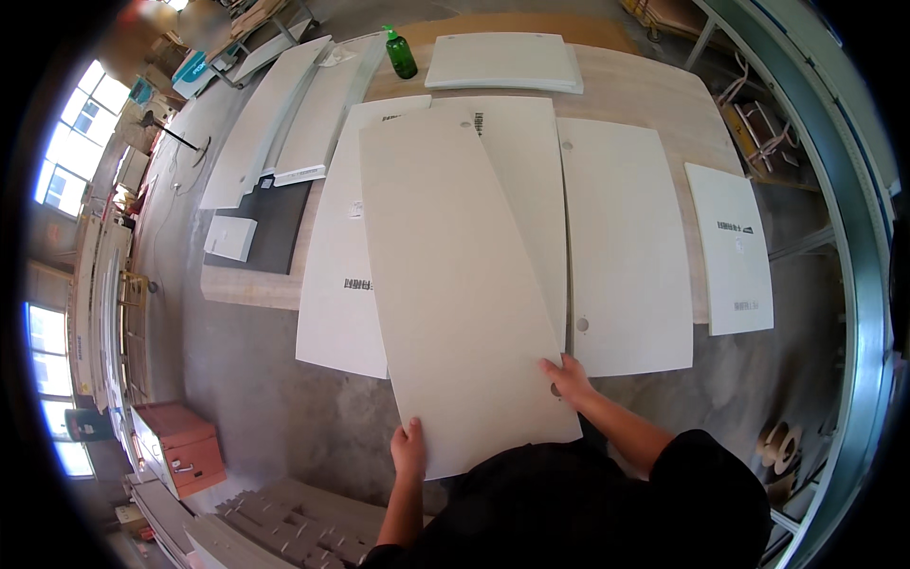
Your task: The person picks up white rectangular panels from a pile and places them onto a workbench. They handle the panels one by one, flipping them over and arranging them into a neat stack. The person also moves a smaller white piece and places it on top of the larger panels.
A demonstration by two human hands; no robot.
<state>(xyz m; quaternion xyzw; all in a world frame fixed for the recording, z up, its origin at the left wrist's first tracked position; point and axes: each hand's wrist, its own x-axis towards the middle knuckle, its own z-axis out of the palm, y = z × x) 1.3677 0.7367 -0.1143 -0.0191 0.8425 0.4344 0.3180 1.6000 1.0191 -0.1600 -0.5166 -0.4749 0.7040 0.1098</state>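
Observation:
A long off-white panel [455,284] with small round holes near its corners stretches from my body out over the table. My left hand [409,448] grips its near left edge, thumb on top and the other fingers out of sight below. On the right edge, my right hand [569,381] holds the same panel next to one of its holes. The far part of this panel overlaps two white panels, one with dark print on the left [332,313] and one behind it [521,142]. Another white panel with two holes [630,247] lies just to the right.
The pale wooden table [654,85] carries a green pump bottle [401,55], a stack of white boards [502,62] and long panels [270,123] at left. A small white box [229,237] sits on a dark board. A printed panel [730,248] overhangs the right edge. A metal frame [853,237] stands at right.

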